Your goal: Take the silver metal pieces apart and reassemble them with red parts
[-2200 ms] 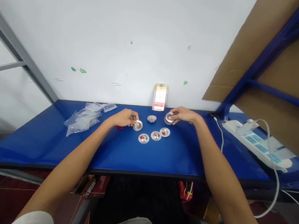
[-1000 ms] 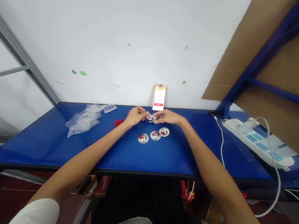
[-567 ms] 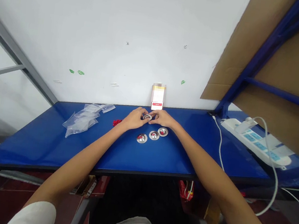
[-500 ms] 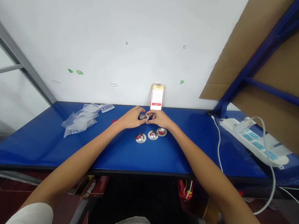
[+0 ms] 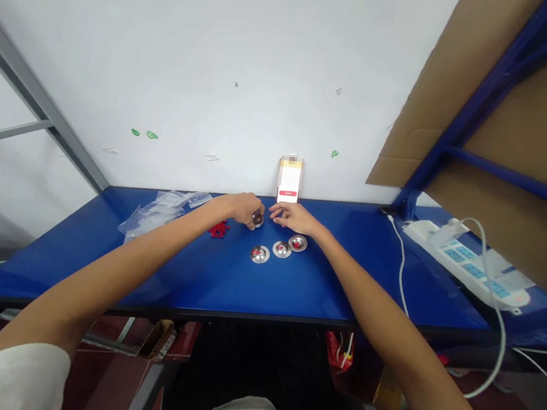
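Note:
My left hand (image 5: 246, 209) is closed, its fingers pinching the edge of a small, shiny round metal dish (image 5: 258, 220) that it partly covers. My right hand (image 5: 296, 219) rests just to the right, its fingers bent but apart, with nothing seen in them. In front of the hands lie three similar metal dishes: a left one (image 5: 259, 254), a middle one (image 5: 282, 249) and a right one (image 5: 297, 242), each with a flat rim and red showing in its bowl. A heap of small red pieces (image 5: 218, 229) lies beside my left wrist.
Clear plastic bags (image 5: 155, 214) lie on the blue table (image 5: 242, 288) at left, partly behind my left forearm. A lit phone (image 5: 289, 180) leans on the wall. On the right are a white power strip (image 5: 467, 264) and a white cable (image 5: 400, 269).
Both hands were together around the metal dish. Now my left hand has it, turned palm down, and my right hand has come away from it. The red heap has come into view.

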The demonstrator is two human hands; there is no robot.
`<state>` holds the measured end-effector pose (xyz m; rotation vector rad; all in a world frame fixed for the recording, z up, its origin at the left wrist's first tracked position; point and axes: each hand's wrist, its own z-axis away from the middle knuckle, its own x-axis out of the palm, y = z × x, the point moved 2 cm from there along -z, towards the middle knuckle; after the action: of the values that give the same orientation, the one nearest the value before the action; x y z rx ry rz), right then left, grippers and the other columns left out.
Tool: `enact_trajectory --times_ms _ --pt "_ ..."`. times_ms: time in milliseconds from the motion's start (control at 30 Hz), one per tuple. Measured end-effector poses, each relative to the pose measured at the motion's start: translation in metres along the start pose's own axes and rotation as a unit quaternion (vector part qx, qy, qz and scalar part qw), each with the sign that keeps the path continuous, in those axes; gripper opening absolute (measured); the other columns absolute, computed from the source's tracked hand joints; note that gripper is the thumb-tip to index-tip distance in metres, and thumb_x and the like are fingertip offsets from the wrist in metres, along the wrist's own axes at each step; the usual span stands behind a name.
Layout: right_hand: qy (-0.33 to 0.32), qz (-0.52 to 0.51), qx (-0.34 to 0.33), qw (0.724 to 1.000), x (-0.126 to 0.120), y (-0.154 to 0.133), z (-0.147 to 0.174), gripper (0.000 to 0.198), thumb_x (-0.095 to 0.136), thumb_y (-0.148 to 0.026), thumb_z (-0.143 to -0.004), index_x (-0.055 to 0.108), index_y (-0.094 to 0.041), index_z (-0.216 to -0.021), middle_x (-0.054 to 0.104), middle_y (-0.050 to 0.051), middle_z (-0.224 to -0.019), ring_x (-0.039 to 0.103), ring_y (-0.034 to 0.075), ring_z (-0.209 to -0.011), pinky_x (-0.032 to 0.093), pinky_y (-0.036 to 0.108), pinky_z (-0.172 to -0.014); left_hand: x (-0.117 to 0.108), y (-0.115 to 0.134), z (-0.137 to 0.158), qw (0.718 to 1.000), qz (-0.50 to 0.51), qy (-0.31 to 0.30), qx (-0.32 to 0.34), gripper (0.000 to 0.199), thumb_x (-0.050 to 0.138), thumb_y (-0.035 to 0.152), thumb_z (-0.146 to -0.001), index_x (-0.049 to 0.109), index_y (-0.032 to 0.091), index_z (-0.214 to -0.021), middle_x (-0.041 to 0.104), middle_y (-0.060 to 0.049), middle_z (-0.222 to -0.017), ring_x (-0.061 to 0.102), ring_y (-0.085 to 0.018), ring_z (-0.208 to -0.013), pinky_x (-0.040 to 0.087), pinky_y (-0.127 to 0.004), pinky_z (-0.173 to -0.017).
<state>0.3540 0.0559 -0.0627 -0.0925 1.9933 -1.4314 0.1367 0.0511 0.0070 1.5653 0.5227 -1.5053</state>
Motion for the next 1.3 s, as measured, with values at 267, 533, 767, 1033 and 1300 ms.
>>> enact_trajectory --times_ms 267,533,767,1033,1300 --pt "0.003 -0.002 0.002 1.000 0.000 -0.001 0.000 0.028 0.071 -0.007 -0.091 0.073 -0.016 -0.118 0.083 0.008 -0.107 0.066 0.011 -0.064 0.058 0.025 -0.067 0.002 -0.002 -0.029 0.997 -0.045 -0.031 -0.059 0.037 0.096 0.039 -0.056 0.063 0.024 -0.047 0.053 -0.004 -0.044 0.067 -0.026 -0.059 0.051 -0.033 -0.064" --pt "-0.004 0.002 0.004 1.000 -0.001 0.000 0.001 0.031 0.067 -0.005 -0.089 0.073 -0.016 -0.117 0.083 0.008 -0.109 0.065 0.011 -0.063 0.058 0.025 -0.067 0.008 -0.003 -0.042 0.993 -0.021 -0.082 -0.087 0.030 0.095 0.036 -0.059 0.070 0.021 -0.056 0.058 -0.005 -0.044 0.066 -0.026 -0.049 0.054 -0.033 -0.057" --pt "-0.008 0.002 -0.002 1.000 -0.001 0.002 -0.001 0.034 0.064 -0.003 -0.086 0.073 -0.016 -0.115 0.083 0.007 -0.107 0.065 0.011 -0.061 0.057 0.025 -0.066 0.007 -0.005 -0.038 0.990 0.063 -0.031 -0.120 0.035 0.100 0.028 -0.051 0.066 0.022 -0.049 0.056 -0.004 -0.043 0.070 -0.029 -0.053 0.058 -0.037 -0.061" --pt "-0.009 0.003 0.000 1.000 -0.002 0.003 -0.001 0.036 0.060 0.000 -0.084 0.075 -0.016 -0.113 0.082 0.008 -0.108 0.064 0.011 -0.061 0.056 0.025 -0.066 0.009 0.012 -0.031 0.991 -0.063 -0.054 -0.106 0.036 0.092 0.037 -0.072 0.067 0.020 -0.052 0.062 -0.009 -0.049 0.072 -0.033 -0.059 0.060 -0.044 -0.073" --pt "-0.004 -0.004 0.002 1.000 -0.002 0.007 -0.003 0.042 0.058 -0.001 -0.079 0.076 -0.015 -0.114 0.082 0.010 -0.109 0.064 0.011 -0.059 0.055 0.025 -0.062 0.012 0.019 -0.022 0.990 -0.083 -0.012 -0.114 0.036 0.090 0.041 -0.080 0.073 0.017 -0.060 0.070 -0.015 -0.062 0.077 -0.038 -0.081 0.056 -0.041 -0.084"
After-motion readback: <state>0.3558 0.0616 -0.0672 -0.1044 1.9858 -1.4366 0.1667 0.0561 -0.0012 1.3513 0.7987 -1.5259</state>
